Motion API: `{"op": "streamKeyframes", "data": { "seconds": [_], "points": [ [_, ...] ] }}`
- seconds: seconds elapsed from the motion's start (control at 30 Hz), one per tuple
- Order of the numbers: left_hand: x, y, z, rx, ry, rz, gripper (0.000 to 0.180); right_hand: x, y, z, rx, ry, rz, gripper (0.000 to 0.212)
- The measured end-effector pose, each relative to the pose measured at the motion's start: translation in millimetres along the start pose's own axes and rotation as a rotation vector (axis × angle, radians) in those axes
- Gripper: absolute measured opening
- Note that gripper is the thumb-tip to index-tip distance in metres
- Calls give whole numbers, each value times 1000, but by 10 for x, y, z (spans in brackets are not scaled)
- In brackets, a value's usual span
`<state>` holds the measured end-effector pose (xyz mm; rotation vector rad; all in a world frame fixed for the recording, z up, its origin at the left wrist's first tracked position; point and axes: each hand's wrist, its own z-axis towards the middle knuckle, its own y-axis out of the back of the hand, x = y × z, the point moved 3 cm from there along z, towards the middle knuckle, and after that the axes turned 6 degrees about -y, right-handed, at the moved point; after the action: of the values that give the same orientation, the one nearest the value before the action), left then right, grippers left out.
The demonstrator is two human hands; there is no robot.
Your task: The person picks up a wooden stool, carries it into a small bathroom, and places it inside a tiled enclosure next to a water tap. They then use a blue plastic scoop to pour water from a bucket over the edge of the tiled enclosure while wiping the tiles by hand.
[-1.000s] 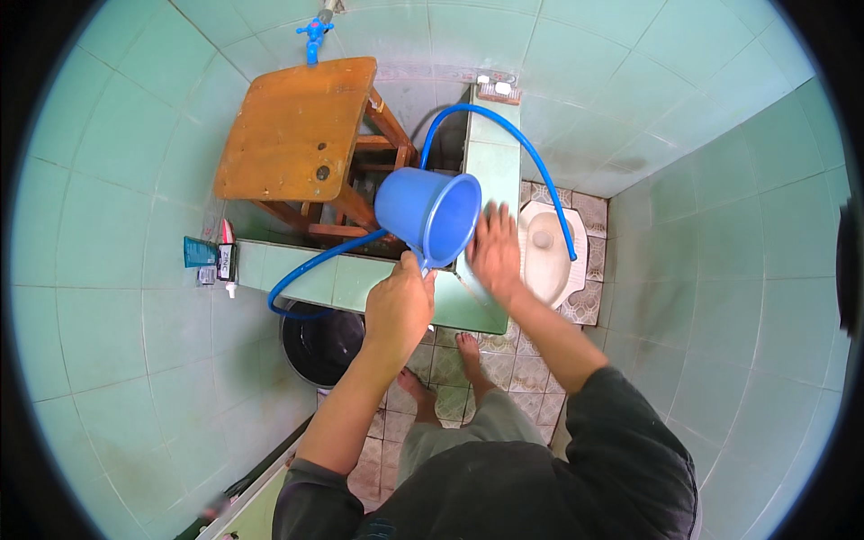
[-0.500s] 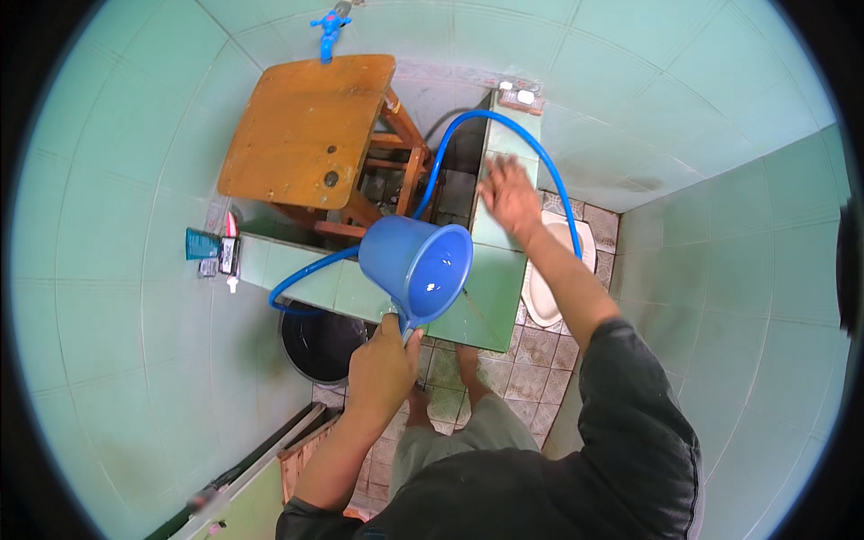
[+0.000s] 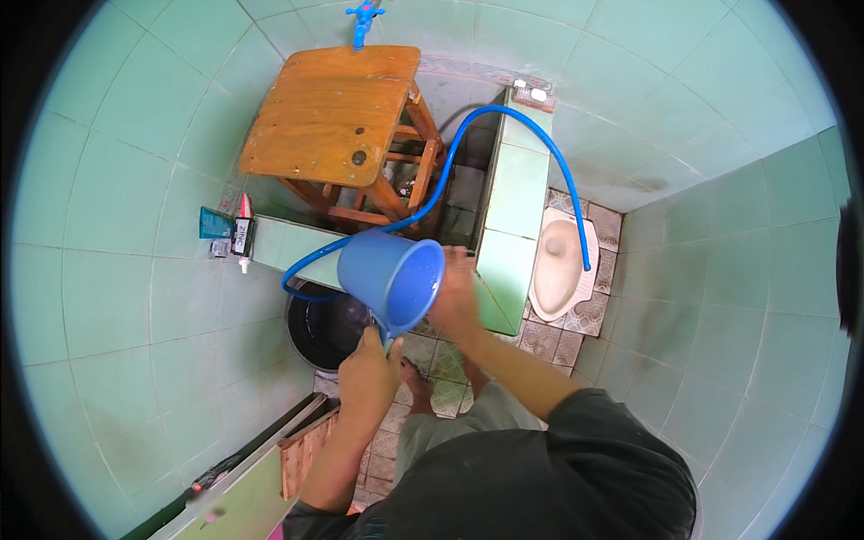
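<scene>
A blue plastic water dipper [image 3: 369,265] is in my left hand [image 3: 367,373], whose fingers are closed round its handle. The dipper is tilted, with its mouth turned to the right. Beside that rim is my right hand [image 3: 453,297], blurred by motion, its fingers stretched out and holding nothing. I cannot tell whether it touches the rim. Below the dipper on the left stands a round black tub [image 3: 328,335]. The blue hose [image 3: 531,126] runs behind the dipper and arcs over the green tiled ledge [image 3: 513,211], its end hanging over the squat toilet [image 3: 558,261].
A wooden stool [image 3: 328,117] stands inside the low tiled basin, under a blue tap [image 3: 362,25]. Tubes and a small box [image 3: 243,236] sit on the ledge at the left wall. Soap pieces [image 3: 538,94] lie at the far ledge end. A wooden panel [image 3: 306,459] leans lower left.
My right hand has moved from over the right-hand ledge down and left to the dipper's mouth. The dipper has shifted slightly left and down in the picture. The whole view has shifted a little.
</scene>
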<state>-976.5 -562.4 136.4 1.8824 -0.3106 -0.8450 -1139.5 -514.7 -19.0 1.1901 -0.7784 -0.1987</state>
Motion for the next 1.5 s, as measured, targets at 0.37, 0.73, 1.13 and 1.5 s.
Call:
{"op": "streamKeyframes", "data": {
  "seconds": [0.37,0.73,1.13,1.5],
  "points": [
    [363,77,-318,-100,-64,41,33,-412,78,-261,122,-1,-97,60],
    [727,42,-500,-155,-73,-63,33,-52,73,-578,85,-70,-170,63],
    [1066,154,-949,-127,109,-97,35,-1274,387,655,-55,-143,-317,61],
    [951,-44,-989,-190,139,-106,31,-1429,455,1894,-65,-227,-421,61]
  ]
}}
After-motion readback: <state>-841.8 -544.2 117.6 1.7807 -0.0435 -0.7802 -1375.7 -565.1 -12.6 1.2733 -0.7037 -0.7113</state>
